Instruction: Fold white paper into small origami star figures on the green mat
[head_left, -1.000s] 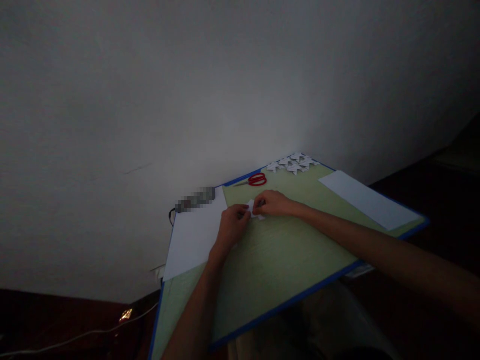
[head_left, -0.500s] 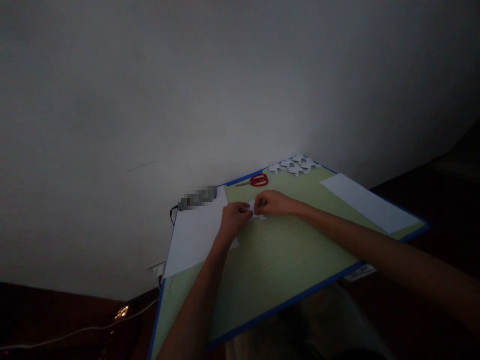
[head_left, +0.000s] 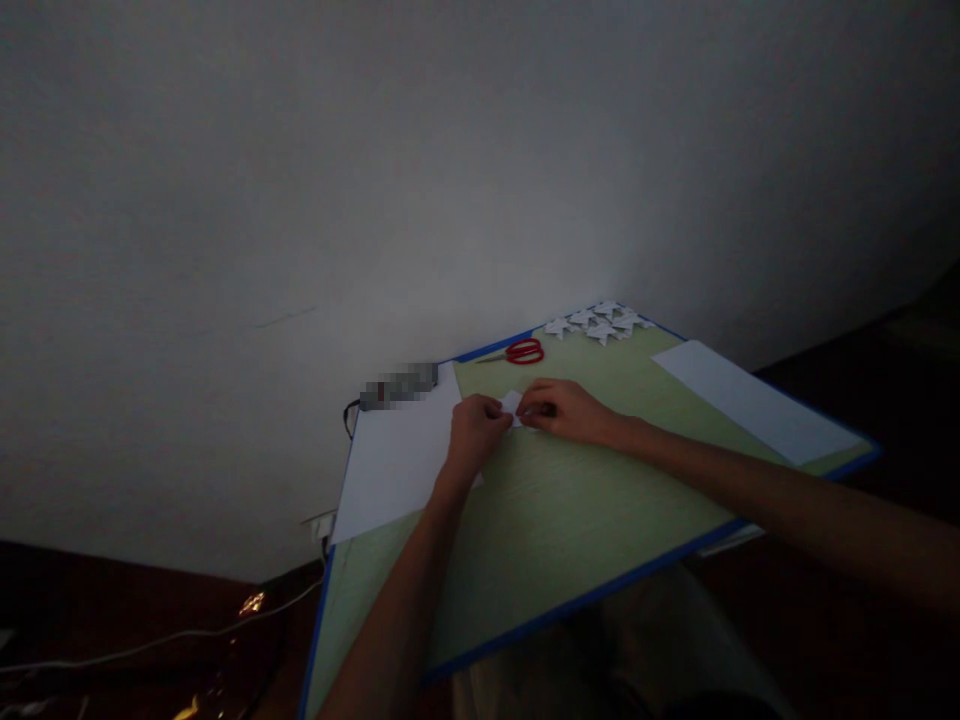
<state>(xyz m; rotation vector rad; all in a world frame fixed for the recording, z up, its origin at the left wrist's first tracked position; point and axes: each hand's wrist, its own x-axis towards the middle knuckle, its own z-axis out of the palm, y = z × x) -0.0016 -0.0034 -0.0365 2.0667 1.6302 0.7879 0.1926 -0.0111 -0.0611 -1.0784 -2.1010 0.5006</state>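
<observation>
A small folded piece of white paper [head_left: 511, 403] is between my two hands, over the middle of the green tabletop [head_left: 585, 510]. My left hand [head_left: 477, 432] pinches its left side with thumb and forefinger. From the right, my right hand [head_left: 564, 408] pinches the paper's other side, fingers curled. Its exact folds are partly hidden by my fingers. Beyond the hands lie red-handled scissors [head_left: 523, 351], blades pointing left. Several folded white paper stars [head_left: 602, 331] are grouped at the table's far corner.
A large white sheet [head_left: 397, 460] covers the table's left side, with a blurred-out dark object [head_left: 397, 386] at its far edge. Another white sheet [head_left: 750, 400] lies along the right. The wall [head_left: 450, 180] rises behind the blue table edge. A white cable [head_left: 187, 633] runs at lower left.
My right hand's fingers have shifted their hold on the folded paper, which is now less visible at its near side. The whole view has tilted slightly.
</observation>
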